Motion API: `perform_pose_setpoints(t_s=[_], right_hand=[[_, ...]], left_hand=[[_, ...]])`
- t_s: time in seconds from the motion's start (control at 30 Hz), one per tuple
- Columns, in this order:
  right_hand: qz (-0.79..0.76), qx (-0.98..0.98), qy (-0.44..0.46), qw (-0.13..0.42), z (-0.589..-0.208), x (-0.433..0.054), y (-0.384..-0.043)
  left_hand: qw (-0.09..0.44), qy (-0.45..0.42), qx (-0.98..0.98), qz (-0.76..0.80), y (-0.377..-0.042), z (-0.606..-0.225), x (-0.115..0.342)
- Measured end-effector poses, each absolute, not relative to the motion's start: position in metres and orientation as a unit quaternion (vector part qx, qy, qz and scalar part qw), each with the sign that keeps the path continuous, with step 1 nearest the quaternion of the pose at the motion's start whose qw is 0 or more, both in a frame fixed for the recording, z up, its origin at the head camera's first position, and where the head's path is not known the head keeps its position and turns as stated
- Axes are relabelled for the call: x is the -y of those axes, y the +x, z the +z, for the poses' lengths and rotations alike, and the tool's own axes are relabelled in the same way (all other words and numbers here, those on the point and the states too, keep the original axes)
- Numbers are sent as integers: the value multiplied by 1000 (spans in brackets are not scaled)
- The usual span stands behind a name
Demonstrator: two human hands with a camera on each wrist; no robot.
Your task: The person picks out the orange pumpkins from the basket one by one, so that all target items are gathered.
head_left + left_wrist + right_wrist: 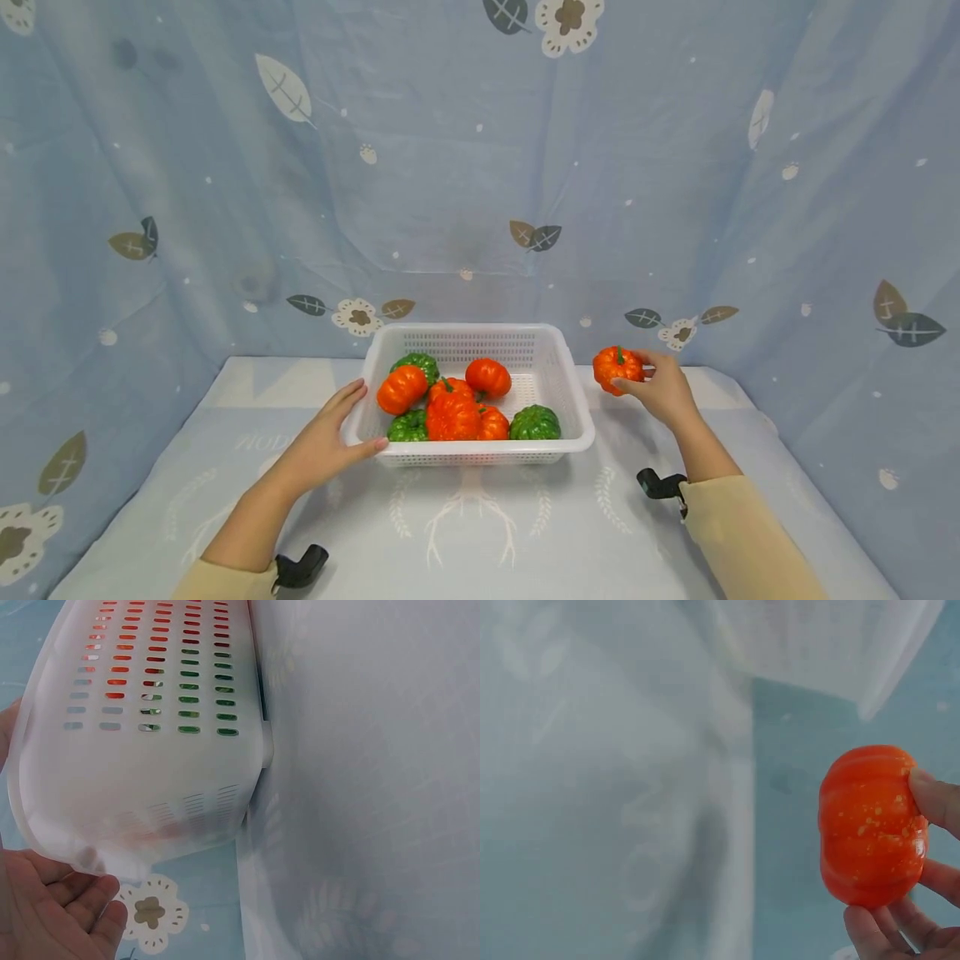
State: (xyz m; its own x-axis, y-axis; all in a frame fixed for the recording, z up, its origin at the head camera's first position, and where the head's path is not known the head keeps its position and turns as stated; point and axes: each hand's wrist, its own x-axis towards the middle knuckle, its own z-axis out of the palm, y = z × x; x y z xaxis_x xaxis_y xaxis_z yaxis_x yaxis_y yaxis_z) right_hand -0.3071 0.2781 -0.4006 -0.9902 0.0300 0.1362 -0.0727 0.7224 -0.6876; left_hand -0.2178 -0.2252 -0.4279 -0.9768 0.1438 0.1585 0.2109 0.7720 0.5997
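My right hand (pixel 663 390) holds a small orange pumpkin (pixel 617 370) with a green stem, just right of a white plastic basket (pixel 480 447). In the right wrist view, thumb and fingers pinch the ribbed orange pumpkin (pixel 871 825) above the table. At the basket's left end, my left hand (pixel 324 442) lies along the rim, its thumb at the front corner and its fingers spread towards the back. The left wrist view shows the slotted basket wall (pixel 150 761) beside the loosely bent fingers (pixel 90 900). Inside the basket are several orange and green pumpkins, among them a green one (pixel 535 422).
A table with a pale patterned cloth (pixel 562 533) lies under the basket. Behind and at both sides hangs a blue curtain (pixel 450 167) printed with leaves and flowers. Black wrist devices (pixel 660 483) sit at both sleeves.
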Motion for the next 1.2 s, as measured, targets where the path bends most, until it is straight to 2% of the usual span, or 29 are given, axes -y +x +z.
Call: perform_pose_setpoints(t_s=[0.17,0.6,1.2], right_hand=[[381,924,-19,26,-423,-286,-325],[393,919,-34,-23,-448,-290,-343],[417,907,-33,-39,-448,-287,-341]], left_hand=[[50,-99,938,-327,-218,-426,226],[51,-102,939,-326,-218,-426,226],[55,-113,936,-328,-218,-427,229]])
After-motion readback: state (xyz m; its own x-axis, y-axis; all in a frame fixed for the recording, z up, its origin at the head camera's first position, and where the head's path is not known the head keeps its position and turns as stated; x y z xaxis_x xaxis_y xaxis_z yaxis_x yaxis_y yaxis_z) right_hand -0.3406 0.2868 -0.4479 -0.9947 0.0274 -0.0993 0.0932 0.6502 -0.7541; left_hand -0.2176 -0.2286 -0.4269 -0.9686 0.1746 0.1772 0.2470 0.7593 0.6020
